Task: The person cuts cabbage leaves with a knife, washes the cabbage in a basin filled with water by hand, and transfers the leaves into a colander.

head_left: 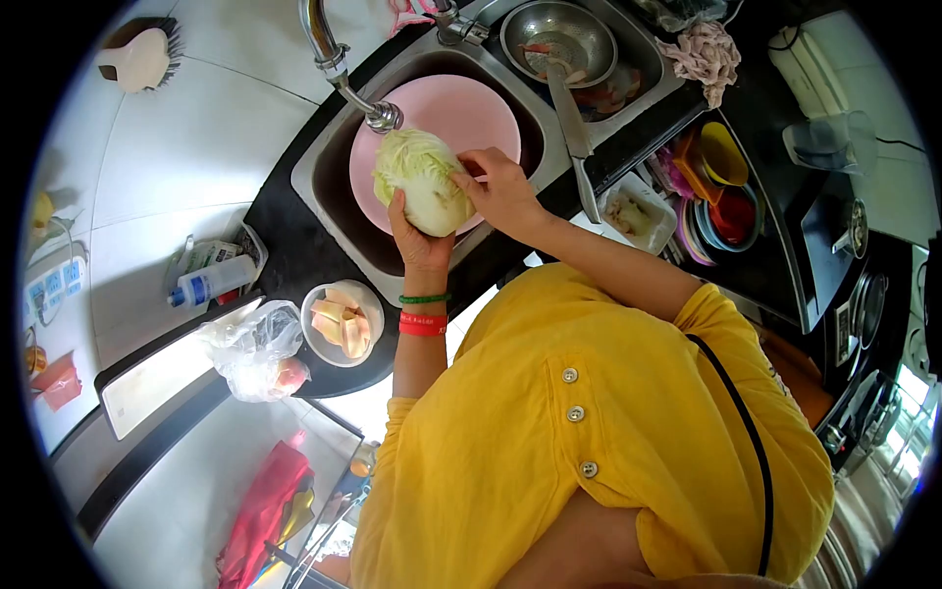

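In the head view, a pale cabbage (422, 187) is held over the pink basin (481, 108) in the left compartment of the sink (319, 187), towards its near rim, with the faucet spout (384, 117) just beside its leafy end. The left hand (422, 243) grips it from beneath, thumb and fingers spread around its lower side. The right hand (502, 199) has its fingers bent, tips against the cabbage's right side; whether they pinch a leaf edge cannot be told. For good handling, the left palm should carry the weight while the right fingertips work gently, so that leaves do not tear, and the cabbage is best kept within the basin's rim. The knife (571, 123) lies near the right forearm, its handle towards the worktop's (294, 257) near edge, so that elbow deserves care. A white bowl (377, 322) of cut pieces stands at the worktop's near left edge.
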Motion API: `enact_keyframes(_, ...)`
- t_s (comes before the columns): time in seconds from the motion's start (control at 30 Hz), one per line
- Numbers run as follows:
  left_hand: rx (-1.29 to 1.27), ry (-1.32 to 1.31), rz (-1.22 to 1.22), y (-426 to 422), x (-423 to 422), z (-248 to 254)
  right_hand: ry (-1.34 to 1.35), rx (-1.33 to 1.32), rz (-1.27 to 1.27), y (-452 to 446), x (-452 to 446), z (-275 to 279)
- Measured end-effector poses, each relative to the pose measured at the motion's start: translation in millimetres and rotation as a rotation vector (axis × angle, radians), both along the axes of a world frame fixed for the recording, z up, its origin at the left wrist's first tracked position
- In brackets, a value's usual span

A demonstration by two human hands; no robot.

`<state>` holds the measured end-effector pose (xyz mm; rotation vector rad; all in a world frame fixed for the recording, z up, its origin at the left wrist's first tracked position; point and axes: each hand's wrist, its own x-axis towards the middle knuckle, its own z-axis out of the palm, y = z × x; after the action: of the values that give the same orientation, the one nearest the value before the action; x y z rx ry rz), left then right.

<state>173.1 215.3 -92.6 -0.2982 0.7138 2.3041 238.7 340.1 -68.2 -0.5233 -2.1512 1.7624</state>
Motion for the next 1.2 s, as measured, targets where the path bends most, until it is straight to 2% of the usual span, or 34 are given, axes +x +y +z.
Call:
enact_keyframes(0.07,-0.104,0.132,0.045,-2,-3,-9,0.034,0.369,-0.042,-4,-1,-9)
enact_keyframes(0.2,-0.113,0.122,0.03,-9,3,-1,0.095,0.461,-0.047,-2,-9,-26)
enact_keyframes(0.27,-0.263,0.232,0.074,-13,4,-3,-0.178,0.193,0.132,2,-13,-26)
enact_keyframes(0.4,-0.249,0.226,0.071,-24,-2,-1,-0.105,0.251,0.119,-7,-14,-25)
enact_keyframes(0.5,-0.113,0.21,0.069,-28,-4,-1,-0.079,0.207,0.083,-6,-19,-24)
enact_keyframes(0.57,-0.099,0.268,-0.005,-31,2,1,-0.242,-0.212,0.068,6,-23,-11)
enact_keyframes(0.6,-0.101,0.264,0.005,-34,1,-4,-0.192,-0.389,0.094,10,-26,-26)
enact_keyframes(0.67,0.11,0.05,-0.017,-42,-4,-16,-0.211,-0.339,0.15,31,-29,-23)
enact_keyframes(0.73,0.024,0.088,-0.056,-42,-2,-11,-0.23,-0.28,0.203,49,-36,-10)
enact_keyframes(0.77,-0.071,0.13,-0.103,-43,0,-7,-0.226,-0.34,0.104,53,-39,-3)
enact_keyframes(0.83,-0.076,0.114,-0.127,-44,0,-2,-0.276,-0.454,-0.103,61,-46,5)
enact_keyframes(0.9,-0.073,0.103,-0.152,-40,-1,10,-0.263,-0.434,-0.107,77,-47,8)
enact_keyframes(0.97,0.151,0.053,-0.281,-36,2,25,-0.232,-0.497,-0.05,78,-38,25)
enact_keyframes(1.0,0.152,0.053,-0.279,-36,2,23,-0.198,-0.56,0.007,75,-32,31)
enact_keyframes(1.13,-0.022,0.15,-0.203,-24,-7,1,-0.183,-0.732,0.121,42,-14,25)
enact_keyframes(1.17,-0.083,0.219,-0.177,-21,-7,-5,-0.18,-0.73,0.119,32,-14,20)
enact_keyframes(1.2,-0.083,0.221,-0.179,-18,-6,-2,-0.113,-0.57,0.073,20,-14,16)
